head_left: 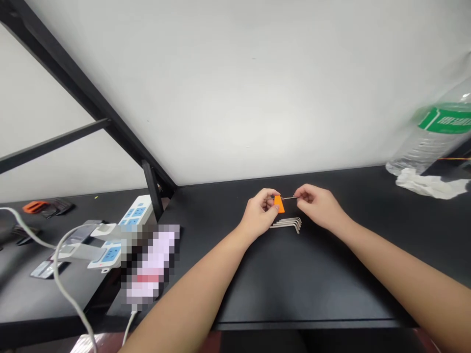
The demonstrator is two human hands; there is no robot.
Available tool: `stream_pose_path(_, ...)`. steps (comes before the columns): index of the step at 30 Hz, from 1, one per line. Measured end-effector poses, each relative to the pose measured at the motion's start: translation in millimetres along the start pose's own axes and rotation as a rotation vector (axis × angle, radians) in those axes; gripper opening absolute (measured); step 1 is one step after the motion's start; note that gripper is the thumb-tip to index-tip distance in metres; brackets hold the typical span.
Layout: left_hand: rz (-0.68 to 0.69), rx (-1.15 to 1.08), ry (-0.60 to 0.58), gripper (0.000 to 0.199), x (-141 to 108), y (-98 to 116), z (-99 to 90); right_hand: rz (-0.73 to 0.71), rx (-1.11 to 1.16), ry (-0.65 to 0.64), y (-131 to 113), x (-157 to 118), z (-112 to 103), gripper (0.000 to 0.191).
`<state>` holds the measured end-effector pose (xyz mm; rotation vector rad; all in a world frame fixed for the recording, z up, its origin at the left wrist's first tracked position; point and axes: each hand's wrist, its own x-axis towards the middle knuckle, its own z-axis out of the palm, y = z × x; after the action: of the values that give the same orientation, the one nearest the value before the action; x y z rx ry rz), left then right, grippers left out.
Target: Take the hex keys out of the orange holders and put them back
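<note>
Over the black table, my left hand (260,212) grips a small orange holder (279,204) between thumb and fingers. From its right side a thin metal rod (290,197) reaches across to my right hand (314,203), whose thumb and fingers pinch the rod's far end. Several silver L-shaped hex keys (290,223) lie side by side on the table just below the holder, their bent ends pointing right; my left hand hides part of them.
Left of my arms are a blurred-out phone (154,264) with a cable, a white power strip (142,215) with plugs, and a black metal frame (152,189). A large plastic bottle (423,142) and crumpled tissue (427,184) are at the right, near the wall.
</note>
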<state>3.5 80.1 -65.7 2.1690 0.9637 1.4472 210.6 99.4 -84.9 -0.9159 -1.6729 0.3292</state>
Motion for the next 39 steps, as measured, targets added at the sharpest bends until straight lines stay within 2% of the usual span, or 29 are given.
stream_pose_path(2,0.001,-0.006,0.029,0.031,1.1,-1.0,-1.6,0.018,-0.112,-0.032,5.0,2.9,-7.2,0.013)
stream_pose_path(7,-0.021,-0.024,0.047,0.033,2.5,-4.1,-2.3,-0.012,-0.410,-0.306,11.1,4.6,-17.6,0.011)
stream_pose_path(12,-0.029,-0.009,0.032,0.032,1.8,-3.9,-1.8,-0.223,-0.407,-0.450,2.0,-6.2,-13.7,0.012)
stream_pose_path(15,-0.027,0.002,0.034,0.032,1.6,-2.9,-2.0,-0.279,-0.391,-0.486,-2.8,-15.2,-7.8,0.015)
stream_pose_path(19,-0.018,0.007,0.030,0.032,1.8,-3.5,-2.2,-0.294,-0.396,-0.475,-3.0,-21.0,-2.3,0.010)
stream_pose_path(22,-0.025,0.005,0.031,0.032,1.3,-3.6,-1.4,-0.287,-0.338,-0.407,-4.2,-19.3,-1.9,0.005)
stream_pose_path(24,-0.024,-0.006,0.019,0.032,0.3,-2.8,-0.1,-0.233,-0.223,-0.310,-7.3,-16.7,-2.4,0.005)
stream_pose_path(27,0.007,-0.010,-0.020,0.030,-1.8,-1.1,2.5,-0.113,0.077,-0.175,-12.2,-13.3,-1.2,0.012)
stream_pose_path(31,0.063,0.023,-0.089,0.028,-4.0,0.0,5.3,-0.058,0.317,-0.147,-11.7,-10.9,6.9,0.017)
stream_pose_path(35,0.076,0.068,-0.103,0.028,-4.1,0.7,5.7,-0.040,0.320,-0.148,-8.2,-8.7,14.2,0.017)
stream_pose_path(39,0.072,0.103,-0.077,0.029,-2.2,0.7,3.0,-0.033,0.130,-0.094,-6.3,-4.3,8.3,0.017)
